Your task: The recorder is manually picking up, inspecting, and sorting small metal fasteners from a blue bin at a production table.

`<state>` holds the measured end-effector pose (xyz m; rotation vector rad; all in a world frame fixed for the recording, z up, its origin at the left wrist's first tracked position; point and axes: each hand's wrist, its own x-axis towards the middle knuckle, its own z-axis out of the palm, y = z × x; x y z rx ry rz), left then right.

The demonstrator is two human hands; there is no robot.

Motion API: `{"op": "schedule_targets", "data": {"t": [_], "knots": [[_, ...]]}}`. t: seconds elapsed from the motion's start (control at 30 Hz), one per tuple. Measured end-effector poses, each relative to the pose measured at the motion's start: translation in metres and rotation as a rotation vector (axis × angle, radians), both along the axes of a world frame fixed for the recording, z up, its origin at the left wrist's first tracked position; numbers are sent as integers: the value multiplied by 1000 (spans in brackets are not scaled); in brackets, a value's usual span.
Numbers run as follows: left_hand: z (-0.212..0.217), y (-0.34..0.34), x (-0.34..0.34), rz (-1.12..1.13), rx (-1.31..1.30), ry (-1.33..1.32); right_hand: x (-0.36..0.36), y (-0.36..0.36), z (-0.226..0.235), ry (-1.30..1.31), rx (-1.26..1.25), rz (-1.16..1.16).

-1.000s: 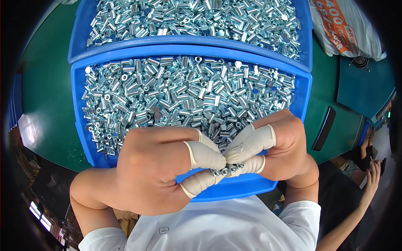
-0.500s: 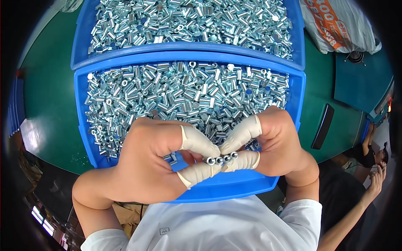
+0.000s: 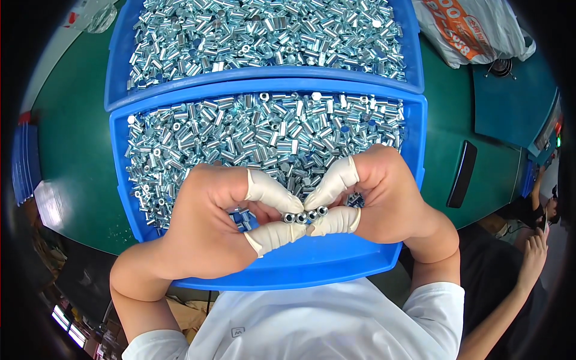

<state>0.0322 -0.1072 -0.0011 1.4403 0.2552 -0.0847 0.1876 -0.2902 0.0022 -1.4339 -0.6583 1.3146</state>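
Note:
A short row of several shiny metal sleeves (image 3: 301, 218), their round hollow ends showing, is pinched between both my hands over the front part of the nearer blue bin (image 3: 336, 255). My left hand (image 3: 207, 222) is closed on the left end of the row. On the right end, my right hand (image 3: 387, 195) grips in the same way, and the fingertips of both hands meet. Cream finger cots (image 3: 273, 191) cover the thumb and a finger of each hand. Loose metal sleeves (image 3: 258, 135) heap up in this bin behind my hands.
A second blue bin (image 3: 264, 77) full of similar sleeves adjoins the far side. On the green table (image 3: 438, 126), a black phone-like slab (image 3: 462, 174) lies at right, near a teal machine (image 3: 513, 108) and a plastic bag (image 3: 474, 30). Another person's arm (image 3: 510, 306) shows at lower right.
Both hands, with the row of sleeves, appear slightly further left and up in the picture. The bins have also shifted slightly left in view. The grip stays the same.

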Motion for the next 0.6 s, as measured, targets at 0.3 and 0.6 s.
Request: {"op": "schedule_targets", "data": {"t": [0.3,0.6], "knots": [[0,0,-1,24,-60,33,1,-1,0,31,-21,-2],[1,2,-4,-29,-37,88,0,-1,-2,18,-2,2]]}}
